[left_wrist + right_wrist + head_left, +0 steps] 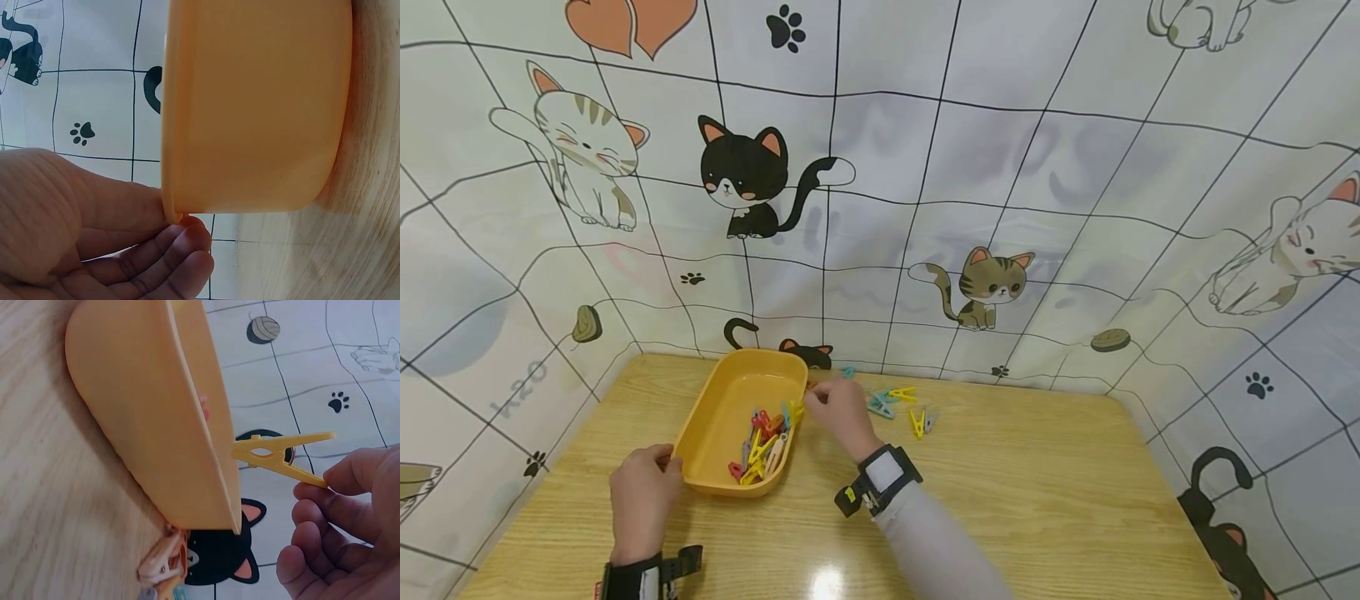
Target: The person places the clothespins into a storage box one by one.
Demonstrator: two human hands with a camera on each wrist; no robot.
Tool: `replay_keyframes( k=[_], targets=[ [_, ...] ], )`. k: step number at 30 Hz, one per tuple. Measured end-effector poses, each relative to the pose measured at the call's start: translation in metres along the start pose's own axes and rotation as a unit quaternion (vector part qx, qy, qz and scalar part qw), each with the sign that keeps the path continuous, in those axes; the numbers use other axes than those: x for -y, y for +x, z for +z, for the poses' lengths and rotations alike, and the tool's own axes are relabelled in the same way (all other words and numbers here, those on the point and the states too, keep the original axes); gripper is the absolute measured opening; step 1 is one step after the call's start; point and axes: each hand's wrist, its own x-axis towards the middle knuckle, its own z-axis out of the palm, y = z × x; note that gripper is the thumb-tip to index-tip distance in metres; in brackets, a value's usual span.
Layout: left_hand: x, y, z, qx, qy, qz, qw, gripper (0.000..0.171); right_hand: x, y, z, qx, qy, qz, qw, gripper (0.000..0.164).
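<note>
A yellow plastic bin (718,421) stands on the table, with several coloured clothespins (763,442) heaped along its right side. My left hand (643,496) pinches the bin's rim at the near left corner, thumb on one side and fingertips on the other, as the left wrist view shows. Over at the right rim, my right hand (846,417) pinches a yellow clothespin (269,456) by the tip of one handle between thumb and index finger. That clothespin's clipping end overlaps the rim in the right wrist view, while its other handle sticks out free.
Right of the bin lie loose clothespins: a blue one (882,405), a yellow one (917,423) and a grey one (931,418) among them. An orange-pink clothespin (164,556) lies behind my right hand. A cat-print cloth (880,208) hangs along the table's back.
</note>
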Motion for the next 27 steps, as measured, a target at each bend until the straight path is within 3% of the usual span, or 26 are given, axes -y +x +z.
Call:
replay_keyframes(
  k=[12, 20, 27],
  targets=[
    [-0.001, 0.001, -0.001, 0.007, 0.005, -0.011, 0.9999, 0.024, 0.001, -0.001, 0.017, 0.04, -0.021, 0.015, 0.999, 0.045],
    [-0.001, -0.001, 0.0, 0.008, 0.006, -0.022, 0.9997, 0.025, -0.005, -0.003, 0.013, 0.056, 0.013, 0.065, 0.996, 0.043],
    [-0.001, 0.001, 0.001, 0.005, 0.009, -0.016, 0.9998, 0.024, -0.021, -0.002, 0.004, 0.048, -0.021, 0.072, 0.996, 0.043]
  ],
)
